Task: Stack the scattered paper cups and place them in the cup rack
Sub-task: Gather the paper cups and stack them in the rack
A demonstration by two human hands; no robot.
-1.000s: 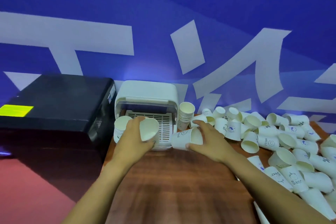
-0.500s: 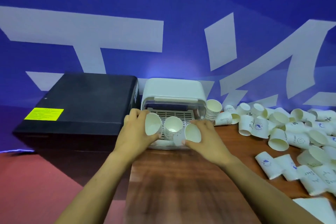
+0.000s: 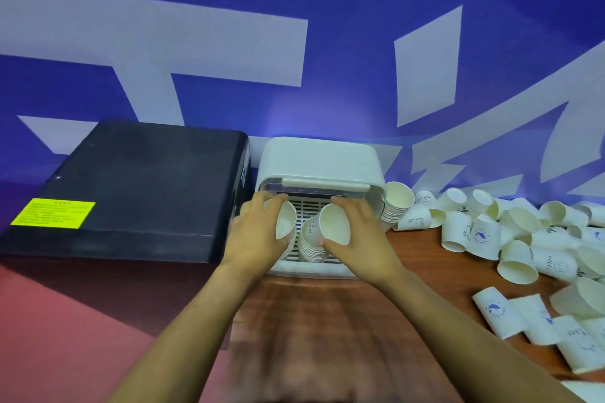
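Black box [image 3: 131, 193] far left; my left hand [image 3: 258, 239] fingers grip a paper cup [image 3: 285, 221] at the cup rack [image 3: 319, 167] mouth. My right hand [image 3: 357, 239] fingers clutch a cup stack [image 3: 314, 239] lying inside. Scattered cups [image 3: 517, 239] cover the tabletop [image 3: 327, 320] right.

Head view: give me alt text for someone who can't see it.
Both hands hold paper cups at the mouth of a white cup rack: left hand grips one cup, right hand a stack. Loose cups litter the table to the right; a black box sits left.
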